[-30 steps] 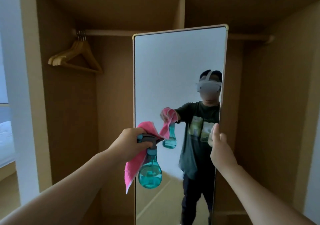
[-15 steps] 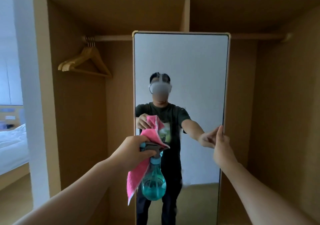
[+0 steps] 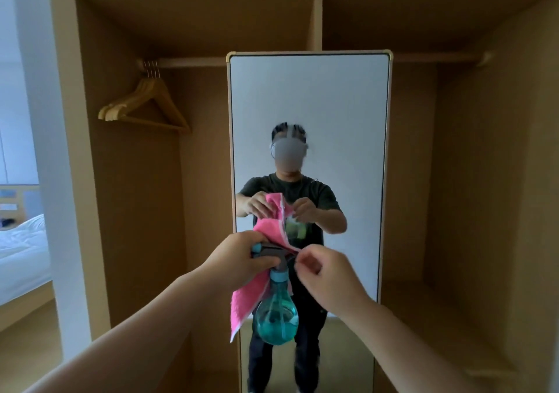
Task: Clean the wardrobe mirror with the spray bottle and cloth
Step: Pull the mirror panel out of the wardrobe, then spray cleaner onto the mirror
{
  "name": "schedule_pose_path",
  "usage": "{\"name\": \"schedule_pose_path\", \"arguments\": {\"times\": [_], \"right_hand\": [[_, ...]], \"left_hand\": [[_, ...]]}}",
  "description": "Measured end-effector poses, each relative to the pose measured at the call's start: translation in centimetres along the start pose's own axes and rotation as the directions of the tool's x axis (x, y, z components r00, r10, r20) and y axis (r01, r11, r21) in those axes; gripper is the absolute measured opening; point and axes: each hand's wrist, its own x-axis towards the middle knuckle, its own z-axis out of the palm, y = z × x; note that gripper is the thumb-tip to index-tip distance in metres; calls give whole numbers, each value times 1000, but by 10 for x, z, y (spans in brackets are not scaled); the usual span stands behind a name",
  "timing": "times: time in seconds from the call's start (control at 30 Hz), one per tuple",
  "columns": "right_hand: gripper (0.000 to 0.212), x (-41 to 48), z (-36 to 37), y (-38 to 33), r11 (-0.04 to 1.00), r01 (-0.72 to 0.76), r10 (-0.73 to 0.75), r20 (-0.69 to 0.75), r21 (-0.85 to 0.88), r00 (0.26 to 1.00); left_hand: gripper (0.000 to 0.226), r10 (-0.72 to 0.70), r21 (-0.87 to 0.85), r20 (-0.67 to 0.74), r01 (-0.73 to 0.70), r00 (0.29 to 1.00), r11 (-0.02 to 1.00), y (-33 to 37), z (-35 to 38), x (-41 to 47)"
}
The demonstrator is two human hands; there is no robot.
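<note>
A tall mirror [image 3: 308,105] with a thin gold frame faces me from the middle of an open wooden wardrobe. My left hand [image 3: 239,256] grips the grey trigger head of a teal spray bottle [image 3: 276,317], with a pink cloth [image 3: 246,302] draped over the same hand and hanging down. My right hand [image 3: 323,274] is at the bottle's head, fingers pinched on the cloth's edge. Both hands are in front of the mirror's lower half, apart from the glass. The mirror reflects a person holding the cloth and bottle.
Wooden hangers [image 3: 145,105] hang on the rail at the left of the wardrobe. A vertical divider [image 3: 314,21] stands behind the mirror. A bed with white bedding [image 3: 21,250] lies past the white wall at far left. The wardrobe's right side wall [image 3: 514,181] is close.
My right hand let go of the mirror's right edge and came left to the cloth at the bottle's head. The mirror turned to face me squarely.
</note>
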Motion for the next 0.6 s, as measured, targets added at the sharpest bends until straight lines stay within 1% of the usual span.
{"name": "schedule_pose_path", "arguments": {"times": [0.07, 0.17, 0.3, 0.47, 0.53, 0.6], "right_hand": [[11, -9, 13, -9, 993, -74, 70, 53, 92, 996], [24, -15, 21, -16, 965, -148, 150, 6, 215, 989], [40, -17, 28, -23, 896, -192, 209, 0, 400, 978], [47, -18, 31, -29, 853, -165, 231, -75, 495, 970], [49, -18, 28, -30, 853, -149, 231, -104, 501, 967], [50, -16, 22, -31, 866, -143, 237, -141, 479, 961]], "left_hand": [[8, 4, -7, -7, -4, 1000, 1000, 5, -1, -3], [12, 3, -29, -36, -4, 999, 1000, 7, -3, -7], [18, -2, -73, -51, -2, 999, 997, 7, -5, -11], [17, 0, -49, -53, -2, 999, 999, 3, -13, -14], [19, -19, -45, -55, 17, 998, 999, -1, -19, -16], [14, -32, -37, -58, 30, 998, 999, -6, -24, -16]]}}
